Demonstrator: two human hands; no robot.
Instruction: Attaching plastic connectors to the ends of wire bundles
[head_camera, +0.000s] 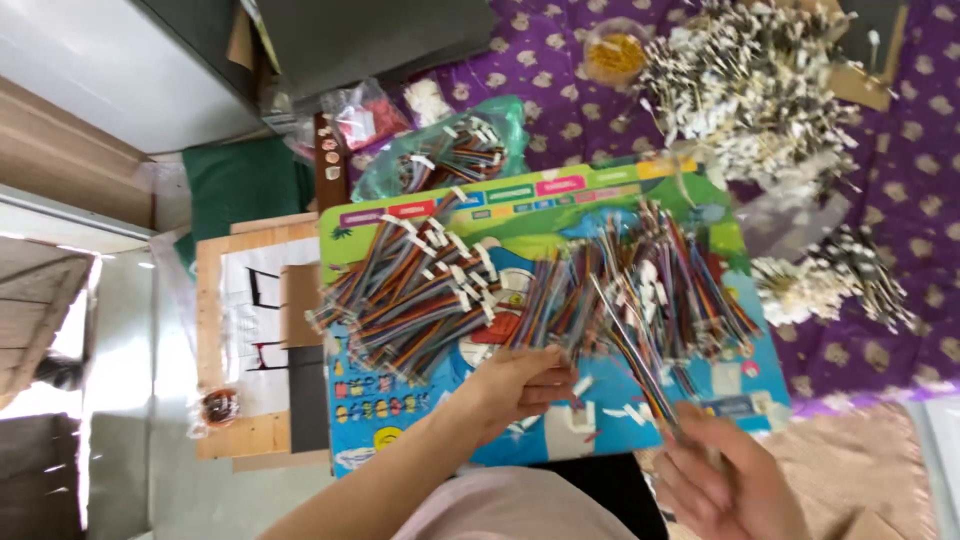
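Observation:
A colourful cartoon board lies in front of me, covered with bundles of multicoloured wires that end in small white connectors. A taped pile of wires lies on its left half and a loose pile on its right. My left hand rests on the board's near part, fingers curled on a few wire ends by a white connector. My right hand, blurred, pinches a thin bunch of wires that runs up into the loose pile.
Heaps of white connector parts lie on a purple patterned cloth. A green bag of wires, a small bowl of yellow bits, a wooden board and a grey cabinet surround the work spot.

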